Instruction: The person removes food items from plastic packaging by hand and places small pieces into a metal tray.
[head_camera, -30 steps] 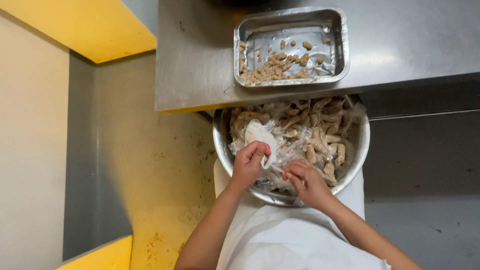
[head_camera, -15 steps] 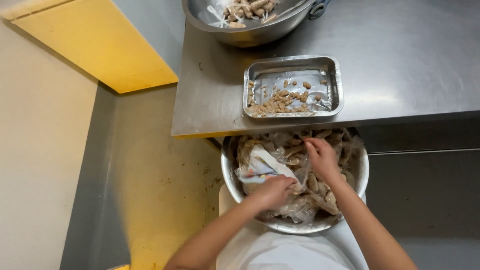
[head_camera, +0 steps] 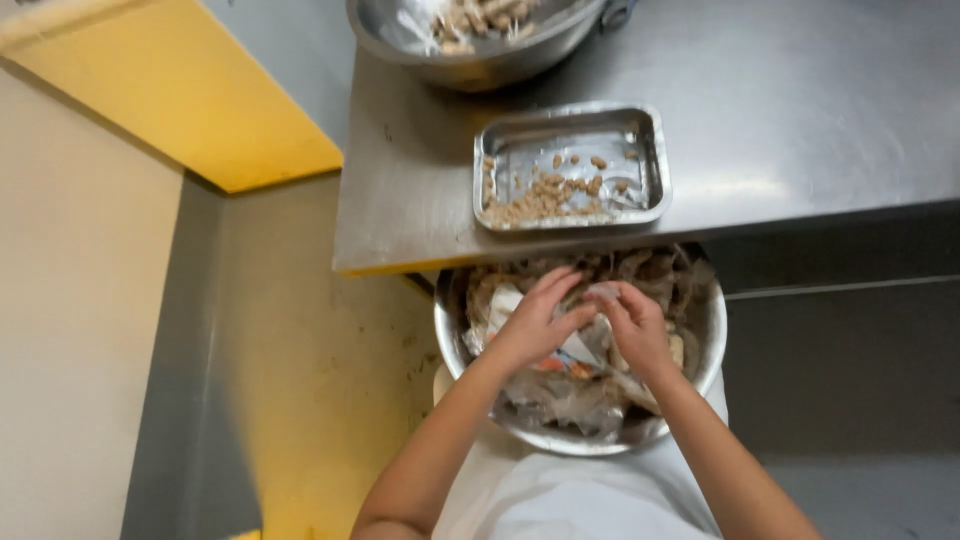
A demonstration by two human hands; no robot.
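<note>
A large round metal bowl [head_camera: 700, 370] rests on my lap below the table edge, filled with pale food pieces and crumpled clear plastic wrapping. My left hand [head_camera: 535, 325] and my right hand [head_camera: 632, 325] meet over the middle of the bowl. Both hands pinch a piece of the crinkled plastic wrapping [head_camera: 585, 345] between them. Food pieces lie under and around the fingers.
A steel table [head_camera: 800, 110] spans the top, with a rectangular metal tray [head_camera: 655, 150] holding crumbs and small brown bits. A second metal bowl [head_camera: 480, 60] with food sits at the far edge. A yellow surface [head_camera: 190, 100] lies to the left.
The view has tilted so more of the table and the far bowl show. My two hands came together at the bowl's middle and now hold the plastic between them.
</note>
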